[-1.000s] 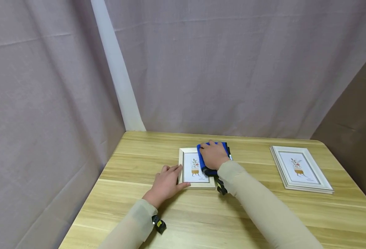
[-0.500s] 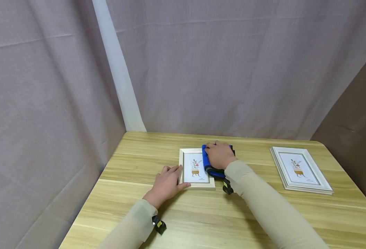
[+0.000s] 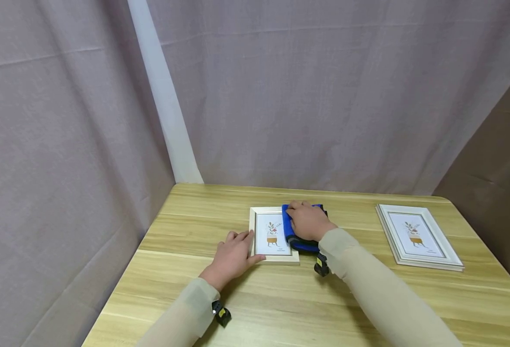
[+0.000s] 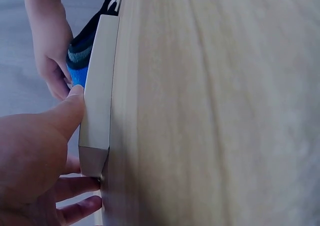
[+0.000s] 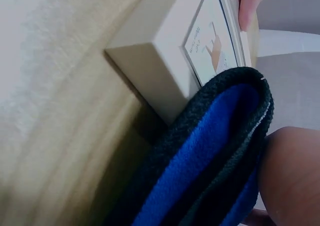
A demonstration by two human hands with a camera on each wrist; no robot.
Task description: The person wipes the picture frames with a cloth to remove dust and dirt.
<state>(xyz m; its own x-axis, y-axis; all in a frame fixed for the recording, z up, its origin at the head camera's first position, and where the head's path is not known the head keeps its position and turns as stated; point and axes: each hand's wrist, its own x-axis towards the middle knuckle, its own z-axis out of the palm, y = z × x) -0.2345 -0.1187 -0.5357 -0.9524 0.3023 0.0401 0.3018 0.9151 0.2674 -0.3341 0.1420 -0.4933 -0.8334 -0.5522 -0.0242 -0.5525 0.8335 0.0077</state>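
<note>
A cream picture frame [image 3: 277,259] lies face up on the table, showing a printed vase of flowers. At its near left corner, my left hand [image 3: 231,255] holds it, thumb on the front edge and fingers against the left side. My right hand [image 3: 310,221] grips a folded blue cloth [image 3: 287,226] with black edging and presses it over the frame's right side. That side is hidden under the cloth. In the right wrist view the folds of the cloth [image 5: 200,156] overlap the edge of the frame [image 5: 165,76].
To the right lie white picture frames [image 3: 417,236], apparently stacked, the top one with a similar print. The wooden table [image 3: 281,299] ends at grey curtains [image 3: 281,96] behind and on the left. A brown curtain [image 3: 498,159] hangs at the right.
My right hand and the cloth have slid right across the frame, uncovering more of the print, then shifted slightly toward me. My left hand and the frame have stayed put.
</note>
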